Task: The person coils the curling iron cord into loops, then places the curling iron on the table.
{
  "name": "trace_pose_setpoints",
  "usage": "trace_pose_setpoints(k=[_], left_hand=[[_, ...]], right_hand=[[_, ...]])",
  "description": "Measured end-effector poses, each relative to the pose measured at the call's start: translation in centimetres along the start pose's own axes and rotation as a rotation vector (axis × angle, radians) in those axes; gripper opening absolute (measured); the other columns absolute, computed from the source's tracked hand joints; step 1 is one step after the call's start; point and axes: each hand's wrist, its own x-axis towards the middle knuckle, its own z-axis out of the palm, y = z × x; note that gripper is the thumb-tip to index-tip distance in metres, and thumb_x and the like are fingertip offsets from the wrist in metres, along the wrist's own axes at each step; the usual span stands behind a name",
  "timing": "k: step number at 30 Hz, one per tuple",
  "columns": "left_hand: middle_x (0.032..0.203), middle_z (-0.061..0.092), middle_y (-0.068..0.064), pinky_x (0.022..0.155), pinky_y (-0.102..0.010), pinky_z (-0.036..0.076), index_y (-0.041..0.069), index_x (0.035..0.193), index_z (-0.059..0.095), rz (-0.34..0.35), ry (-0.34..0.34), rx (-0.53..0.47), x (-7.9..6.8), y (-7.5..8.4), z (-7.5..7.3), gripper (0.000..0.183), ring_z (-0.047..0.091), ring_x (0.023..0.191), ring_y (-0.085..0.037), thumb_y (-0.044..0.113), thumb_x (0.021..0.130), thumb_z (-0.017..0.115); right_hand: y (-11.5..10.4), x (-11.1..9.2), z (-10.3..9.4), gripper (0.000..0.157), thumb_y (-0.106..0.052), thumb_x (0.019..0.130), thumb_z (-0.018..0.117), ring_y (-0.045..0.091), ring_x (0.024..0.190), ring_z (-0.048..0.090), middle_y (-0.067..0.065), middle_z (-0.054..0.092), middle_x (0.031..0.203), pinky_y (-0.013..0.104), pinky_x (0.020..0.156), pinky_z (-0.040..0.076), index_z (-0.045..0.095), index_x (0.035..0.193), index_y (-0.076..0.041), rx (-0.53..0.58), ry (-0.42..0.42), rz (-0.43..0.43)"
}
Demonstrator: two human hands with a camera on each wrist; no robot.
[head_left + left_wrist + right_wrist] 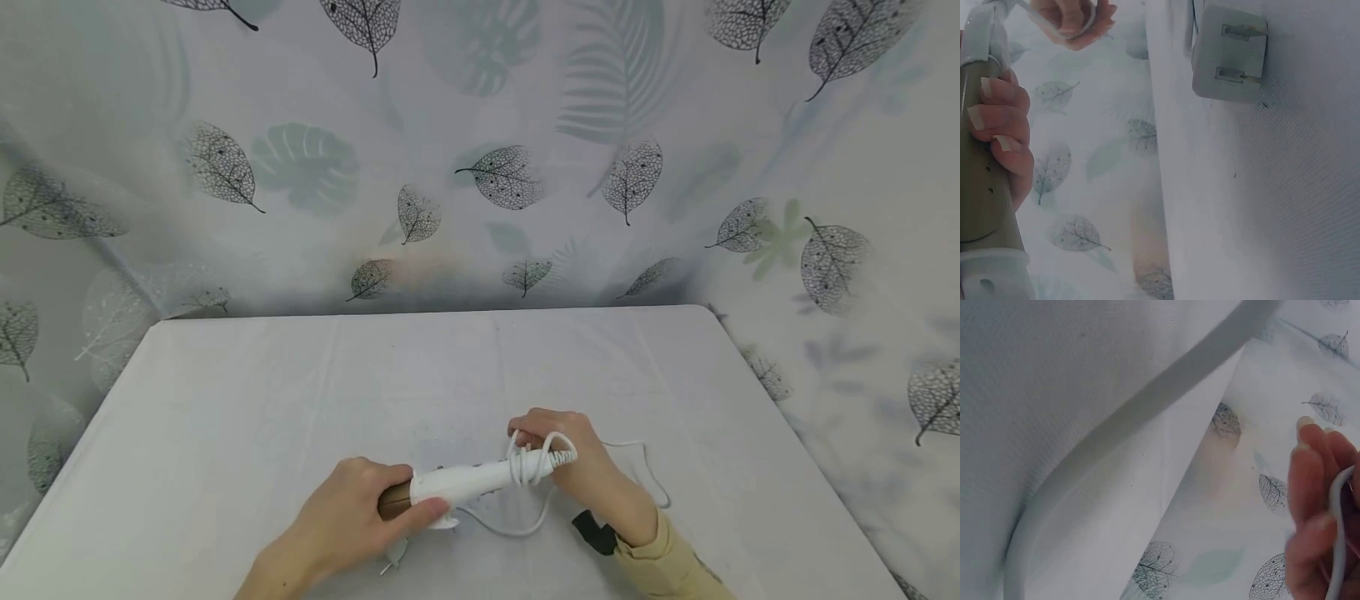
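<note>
My left hand [348, 512] grips a white-handled curling iron [465, 481] around its brown barrel [979, 169], fingers wrapped about it. The iron is held above the table, handle end toward the right. Several loops of its white cord [527, 467] circle the handle near the ribbed cord end. Beside that end, my right hand [577, 458] pinches the cord, which crosses its curled fingers [1307, 481] in the right wrist view. A two-pronged plug [1229, 56] hangs below the left hand. The barrel's far end is hidden by the left hand in the head view.
A white-covered table [300, 392] lies beneath both hands. Slack cord [656, 479] trails to the right of the right wrist. A leaf-patterned curtain [480, 108] stands behind the table and along both sides. A black strap [596, 533] sits at the right wrist.
</note>
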Motion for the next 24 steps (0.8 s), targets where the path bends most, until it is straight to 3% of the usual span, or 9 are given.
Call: trace_pose_setpoints(k=[7, 11, 14, 19, 24], left_hand=[[0.054, 0.021, 0.026, 0.045, -0.011, 0.015, 0.028, 0.061, 0.042, 0.034, -0.049, -0.010, -0.1, 0.0, -0.2, 0.047, 0.019, 0.049, 0.010, 0.053, 0.091, 0.067], [0.055, 0.016, 0.025, 0.045, -0.010, 0.013, 0.027, 0.059, 0.038, 0.050, -0.085, -0.006, -0.1, -0.1, 0.0, 0.051, 0.015, 0.049, 0.010, 0.055, 0.091, 0.066], [0.055, 0.015, 0.024, 0.044, -0.011, 0.014, 0.027, 0.059, 0.038, 0.042, -0.115, 0.005, -0.1, -0.1, 0.2, 0.053, 0.016, 0.048, 0.010, 0.058, 0.092, 0.064], [0.053, 0.015, 0.024, 0.044, -0.013, 0.015, 0.027, 0.058, 0.038, 0.020, -0.146, 0.004, -0.2, -0.1, 0.3, 0.053, 0.017, 0.047, 0.010, 0.061, 0.091, 0.063], [0.053, 0.016, 0.022, 0.045, -0.018, 0.017, 0.028, 0.059, 0.041, -0.036, -0.206, -0.008, -0.2, 0.0, 0.2, 0.053, 0.018, 0.048, 0.007, 0.066, 0.089, 0.060]], right_hand=[[0.6, -0.1, -0.7, 0.028, 0.017, 0.083, 0.066, 0.002, 0.061, 0.051, -0.003, 0.067, 0.079, 0.016, 0.058, 0.045, 0.070, 0.096, -0.008, 0.116, 0.001, 0.001], [0.9, -0.1, -0.7, 0.038, 0.026, 0.076, 0.065, 0.004, 0.060, 0.053, -0.002, 0.064, 0.079, 0.012, 0.059, 0.045, 0.069, 0.097, -0.006, 0.128, 0.060, -0.036], [1.1, 0.1, -0.5, 0.033, 0.023, 0.074, 0.072, 0.007, 0.061, 0.059, -0.001, 0.065, 0.078, 0.012, 0.059, 0.047, 0.070, 0.094, -0.004, 0.070, 0.124, -0.055], [0.9, 0.1, -0.6, 0.015, -0.001, 0.075, 0.081, 0.003, 0.058, 0.056, -0.004, 0.062, 0.069, 0.017, 0.057, 0.048, 0.070, 0.085, -0.006, -0.063, 0.160, -0.027], [0.9, 0.1, -1.2, 0.013, -0.002, 0.079, 0.079, 0.000, 0.061, 0.050, -0.006, 0.057, 0.068, 0.015, 0.060, 0.046, 0.069, 0.087, -0.007, 0.011, 0.110, 0.000]])
